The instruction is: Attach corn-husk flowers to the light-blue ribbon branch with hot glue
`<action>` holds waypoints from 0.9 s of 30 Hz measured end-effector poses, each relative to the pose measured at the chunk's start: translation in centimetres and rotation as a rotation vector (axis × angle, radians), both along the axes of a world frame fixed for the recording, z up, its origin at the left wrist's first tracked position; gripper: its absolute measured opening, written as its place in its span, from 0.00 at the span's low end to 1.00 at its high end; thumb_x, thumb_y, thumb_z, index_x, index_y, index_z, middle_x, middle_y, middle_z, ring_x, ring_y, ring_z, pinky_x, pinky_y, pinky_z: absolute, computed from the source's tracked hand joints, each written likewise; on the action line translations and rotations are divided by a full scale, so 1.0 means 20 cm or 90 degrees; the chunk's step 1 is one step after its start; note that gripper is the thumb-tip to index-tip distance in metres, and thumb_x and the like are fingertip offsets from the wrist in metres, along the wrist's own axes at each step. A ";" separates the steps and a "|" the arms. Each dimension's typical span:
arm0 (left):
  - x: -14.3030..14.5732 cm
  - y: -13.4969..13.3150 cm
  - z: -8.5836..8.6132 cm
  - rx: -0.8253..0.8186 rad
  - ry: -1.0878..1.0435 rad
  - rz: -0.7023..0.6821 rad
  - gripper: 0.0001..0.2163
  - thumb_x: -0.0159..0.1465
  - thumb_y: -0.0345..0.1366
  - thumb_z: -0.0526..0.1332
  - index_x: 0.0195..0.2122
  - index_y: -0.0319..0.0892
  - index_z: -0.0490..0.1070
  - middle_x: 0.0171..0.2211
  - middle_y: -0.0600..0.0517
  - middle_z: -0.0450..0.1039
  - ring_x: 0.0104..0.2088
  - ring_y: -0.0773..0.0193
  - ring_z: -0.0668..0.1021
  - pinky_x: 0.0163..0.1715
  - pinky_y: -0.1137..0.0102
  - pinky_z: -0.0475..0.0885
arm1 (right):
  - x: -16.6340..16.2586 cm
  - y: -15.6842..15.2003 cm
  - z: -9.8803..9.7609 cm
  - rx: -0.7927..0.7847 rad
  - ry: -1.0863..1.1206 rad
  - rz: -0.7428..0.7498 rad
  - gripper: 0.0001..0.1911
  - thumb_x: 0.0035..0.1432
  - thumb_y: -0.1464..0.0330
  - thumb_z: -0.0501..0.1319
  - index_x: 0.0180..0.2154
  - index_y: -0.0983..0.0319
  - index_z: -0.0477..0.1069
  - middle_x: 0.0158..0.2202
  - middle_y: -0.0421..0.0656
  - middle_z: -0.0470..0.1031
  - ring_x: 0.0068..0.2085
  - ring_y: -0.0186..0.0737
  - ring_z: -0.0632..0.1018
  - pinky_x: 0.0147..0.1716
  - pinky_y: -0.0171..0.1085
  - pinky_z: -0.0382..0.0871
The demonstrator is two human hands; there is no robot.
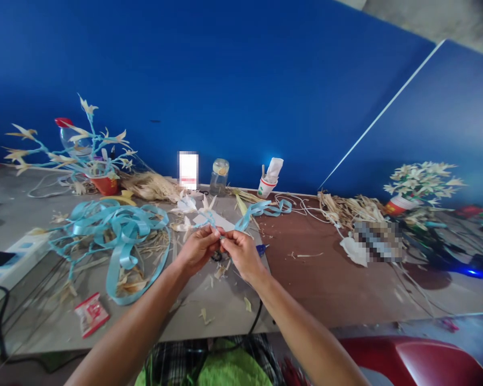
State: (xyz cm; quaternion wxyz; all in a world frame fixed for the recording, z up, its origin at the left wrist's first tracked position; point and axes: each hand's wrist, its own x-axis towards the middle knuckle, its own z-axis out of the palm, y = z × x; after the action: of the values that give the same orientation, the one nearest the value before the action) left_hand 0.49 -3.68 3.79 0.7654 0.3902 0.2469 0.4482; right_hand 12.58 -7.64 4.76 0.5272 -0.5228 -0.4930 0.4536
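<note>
Over the middle of the table, my left hand and my right hand meet fingertip to fingertip, both pinched closed. From my left fingers a thin stem wrapped in light blue rises to a pale dried-husk flower. Light blue ribbon comes up by my right fingertips and trails off to the right across the table. My fingers cover the spot where stem and ribbon come together. Below the hands lie dark scissors handles, partly hidden, among husk scraps. A blue-tipped tool shows beside my right wrist.
Left of my arms lies a heap of blue ribbon, near a power strip and a red packet. A potted husk-flower branch, a glass jar and a paper cup stand along the blue wall. Dried husks lie right.
</note>
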 end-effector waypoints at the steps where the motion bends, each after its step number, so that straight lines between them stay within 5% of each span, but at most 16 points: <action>1: 0.00 0.00 0.00 0.011 0.013 0.012 0.11 0.49 0.38 0.69 0.24 0.37 0.70 0.19 0.56 0.65 0.20 0.72 0.67 0.24 0.74 0.63 | 0.00 0.00 -0.01 0.003 -0.026 0.004 0.07 0.48 0.66 0.58 0.23 0.62 0.66 0.19 0.37 0.68 0.21 0.31 0.67 0.24 0.31 0.61; 7: 0.01 0.01 -0.02 0.067 0.167 0.097 0.14 0.47 0.41 0.68 0.20 0.39 0.66 0.17 0.57 0.64 0.18 0.73 0.65 0.20 0.75 0.57 | 0.01 -0.01 0.01 0.056 -0.294 -0.021 0.08 0.53 0.68 0.55 0.25 0.62 0.69 0.24 0.42 0.75 0.26 0.36 0.72 0.27 0.33 0.63; 14: 0.01 -0.01 0.01 0.190 0.352 0.179 0.12 0.52 0.39 0.64 0.19 0.40 0.63 0.15 0.58 0.61 0.18 0.72 0.63 0.20 0.75 0.56 | 0.00 -0.02 0.03 0.039 -0.423 -0.064 0.07 0.53 0.70 0.56 0.26 0.62 0.70 0.24 0.44 0.76 0.26 0.37 0.73 0.27 0.34 0.60; 17: -0.01 0.00 0.01 0.220 0.368 0.169 0.12 0.54 0.39 0.63 0.20 0.39 0.64 0.16 0.58 0.61 0.19 0.72 0.62 0.20 0.76 0.55 | 0.00 0.00 0.03 0.045 -0.411 -0.068 0.07 0.53 0.70 0.56 0.25 0.62 0.70 0.24 0.43 0.75 0.25 0.36 0.73 0.27 0.33 0.61; 22: -0.05 0.02 0.00 0.113 0.168 0.002 0.11 0.55 0.42 0.64 0.28 0.38 0.68 0.22 0.55 0.66 0.23 0.71 0.68 0.27 0.75 0.64 | 0.00 0.04 -0.01 0.034 -0.255 -0.038 0.08 0.52 0.69 0.55 0.23 0.62 0.68 0.22 0.41 0.74 0.25 0.35 0.73 0.26 0.32 0.63; 27: -0.05 0.03 0.01 0.077 0.144 -0.003 0.12 0.52 0.41 0.66 0.28 0.38 0.67 0.24 0.54 0.67 0.26 0.69 0.70 0.33 0.71 0.68 | 0.00 0.06 -0.04 0.015 -0.198 -0.016 0.08 0.52 0.67 0.57 0.24 0.63 0.69 0.23 0.41 0.75 0.25 0.35 0.73 0.25 0.31 0.64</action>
State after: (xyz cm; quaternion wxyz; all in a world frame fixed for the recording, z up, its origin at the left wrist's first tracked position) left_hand -0.51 -3.14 4.00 0.7087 0.4841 0.3031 0.4141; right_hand 12.52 -6.44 4.02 0.4560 -0.5869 -0.5673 0.3546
